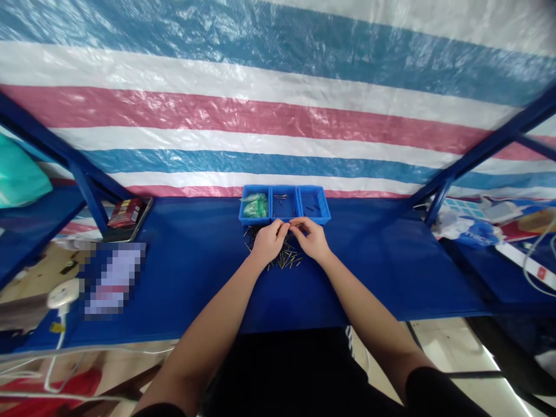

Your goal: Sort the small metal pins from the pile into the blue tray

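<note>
My left hand (269,242) and my right hand (313,238) meet at the fingertips over a pile of thin dark and brass-coloured pins (286,258) on the blue table. Both hands are closed in a pinch, and whatever is between the fingers is too small to make out. Just beyond them stand three blue bins side by side. Green and clear plastic packets (255,205) fill the left bin (247,221). A few thin pins lie in the middle bin (284,190), and a few dark ones in the right bin (320,220).
The blue table (195,278) has a red box (125,212) on a dark tray at its left. Nearer lie a blurred-out flat item (113,278) and a white plug with a cable (63,294). Blue frame posts (478,152) flank both sides; striped sheeting (278,116) hangs behind.
</note>
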`<state>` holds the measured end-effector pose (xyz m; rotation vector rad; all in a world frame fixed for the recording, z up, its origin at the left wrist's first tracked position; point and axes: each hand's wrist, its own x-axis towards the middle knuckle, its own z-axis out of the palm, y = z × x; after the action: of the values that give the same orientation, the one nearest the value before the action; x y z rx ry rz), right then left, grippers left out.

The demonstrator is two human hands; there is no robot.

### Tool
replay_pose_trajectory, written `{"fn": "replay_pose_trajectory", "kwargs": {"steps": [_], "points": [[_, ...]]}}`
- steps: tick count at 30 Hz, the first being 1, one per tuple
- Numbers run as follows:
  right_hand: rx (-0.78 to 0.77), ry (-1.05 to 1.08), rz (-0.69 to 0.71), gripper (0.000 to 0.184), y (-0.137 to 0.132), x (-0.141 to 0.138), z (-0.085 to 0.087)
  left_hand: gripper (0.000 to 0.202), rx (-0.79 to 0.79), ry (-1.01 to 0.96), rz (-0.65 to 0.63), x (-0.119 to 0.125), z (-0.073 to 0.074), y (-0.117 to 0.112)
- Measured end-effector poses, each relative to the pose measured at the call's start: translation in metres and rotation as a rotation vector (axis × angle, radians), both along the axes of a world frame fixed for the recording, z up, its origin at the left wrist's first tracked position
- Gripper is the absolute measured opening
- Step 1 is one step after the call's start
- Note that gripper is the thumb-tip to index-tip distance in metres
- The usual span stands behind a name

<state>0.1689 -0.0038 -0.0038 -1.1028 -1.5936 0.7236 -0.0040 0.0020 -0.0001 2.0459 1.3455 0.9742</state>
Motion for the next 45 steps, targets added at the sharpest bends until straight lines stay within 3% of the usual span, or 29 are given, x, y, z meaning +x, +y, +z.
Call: {"fn": "replay_pose_trajectory", "kwargs": {"steps": [5,10,21,28,32,35,40,42,45], "points": [[-0.083,0.078,-0.042,0.028,0.000,-0.001,-0.001,0.032,-0.040,-0.051,-0.052,0.001,0.003,-0.004],[-0.132,0.111,0.014,0.032,-0.001,-0.001,-0.002,0.028,-0.012,-0.038,-0.104,0.003,0.001,-0.004],[-0.219,0.242,0.144,0.035,-0.001,-0.002,0.004,0.045,0.007,0.050,-0.059,0.000,-0.001,0.001],[-0.311,0.467,-0.210,0.039,0.009,0.004,0.007,0.042,-0.006,-0.004,-0.030,0.000,0.005,-0.002],[-0.238,0.546,-0.263,0.048,0.013,0.007,0.006,0.042,-0.004,0.004,-0.036,0.000,0.006,-0.002],[-0.186,0.401,-0.260,0.041,0.010,0.008,0.004,0.041,-0.009,0.010,-0.039,0.001,0.006,-0.002],[-0.076,-0.278,-0.140,0.020,0.003,0.011,0.000,0.040,-0.008,0.041,-0.036,0.001,0.003,-0.001],[-0.073,-0.473,-0.067,0.021,0.004,0.011,-0.003,0.040,0.003,0.058,-0.032,0.002,0.003,-0.001],[-0.093,-0.581,-0.003,0.026,0.006,0.012,-0.006,0.038,0.017,0.074,-0.034,0.002,0.002,-0.001]]}}
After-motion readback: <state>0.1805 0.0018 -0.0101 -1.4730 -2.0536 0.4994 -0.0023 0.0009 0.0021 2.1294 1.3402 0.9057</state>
